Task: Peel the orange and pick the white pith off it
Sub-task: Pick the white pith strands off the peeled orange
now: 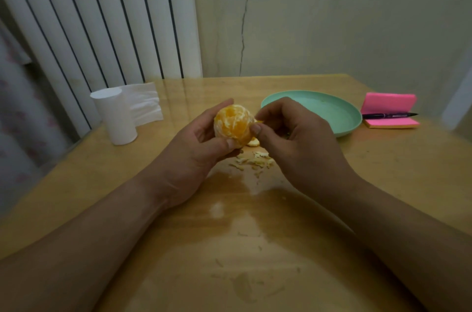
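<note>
The peeled orange (233, 123) is held above the wooden table (383, 171), its flesh streaked with white pith. My left hand (199, 143) grips it from below and behind, thumb on its lower front. My right hand (291, 132) is at the orange's right side, with thumb and forefinger pinching at its surface; what they pinch is too small to tell. A small pile of pith and peel scraps (255, 160) lies on the table just under the hands.
A mint-green plate (332, 109) sits behind my right hand. Pink sticky notes (388, 104) with a dark pen (388, 115) lie at the far right. A white tissue roll (116, 117) stands at the left, near the radiator. Wet smears mark the near tabletop.
</note>
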`<state>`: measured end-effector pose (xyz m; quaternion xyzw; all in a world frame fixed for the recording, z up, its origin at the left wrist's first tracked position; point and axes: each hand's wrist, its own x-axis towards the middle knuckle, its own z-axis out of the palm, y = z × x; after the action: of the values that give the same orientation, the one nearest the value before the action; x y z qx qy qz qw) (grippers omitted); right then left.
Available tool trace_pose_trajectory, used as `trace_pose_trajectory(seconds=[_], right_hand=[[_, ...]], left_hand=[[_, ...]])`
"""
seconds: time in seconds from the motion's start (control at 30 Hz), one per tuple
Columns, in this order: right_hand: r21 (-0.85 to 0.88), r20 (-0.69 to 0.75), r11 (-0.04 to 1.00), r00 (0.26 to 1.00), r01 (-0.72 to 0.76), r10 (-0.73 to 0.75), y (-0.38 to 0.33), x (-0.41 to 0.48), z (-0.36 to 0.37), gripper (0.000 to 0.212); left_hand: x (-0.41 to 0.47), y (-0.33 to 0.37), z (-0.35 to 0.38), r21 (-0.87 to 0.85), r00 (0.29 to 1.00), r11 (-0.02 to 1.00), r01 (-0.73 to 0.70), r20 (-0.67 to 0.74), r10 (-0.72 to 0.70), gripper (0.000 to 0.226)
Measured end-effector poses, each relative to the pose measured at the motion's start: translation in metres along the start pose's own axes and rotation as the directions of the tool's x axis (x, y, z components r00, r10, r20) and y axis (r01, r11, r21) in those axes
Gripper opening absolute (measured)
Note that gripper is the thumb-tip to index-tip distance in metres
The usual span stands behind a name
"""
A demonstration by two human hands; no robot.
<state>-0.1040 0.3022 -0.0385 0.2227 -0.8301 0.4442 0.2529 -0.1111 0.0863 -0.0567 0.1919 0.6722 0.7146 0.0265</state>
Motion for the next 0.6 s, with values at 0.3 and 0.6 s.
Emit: trace_pose_trajectory(seconds=[0.3,0.6], right_hand=[[0.094,0.044,0.994,0.997,-0.059,0.055,0.0020,0.0029,-0.0033,0.003],[-0.099,0.025,0.992,0.997,0.080,-0.078,-0.0009,-0.0010,-0.0030,0.014]], left_hand=[[0.0009,0.0017,-0.0018,-0.007,0.999,1.000,0.014,0.047,-0.013,0.090],[-0.0060,0.0076,0.0051,0.324,0.995,0.946,-0.012,-0.088,0.043,0.062]])
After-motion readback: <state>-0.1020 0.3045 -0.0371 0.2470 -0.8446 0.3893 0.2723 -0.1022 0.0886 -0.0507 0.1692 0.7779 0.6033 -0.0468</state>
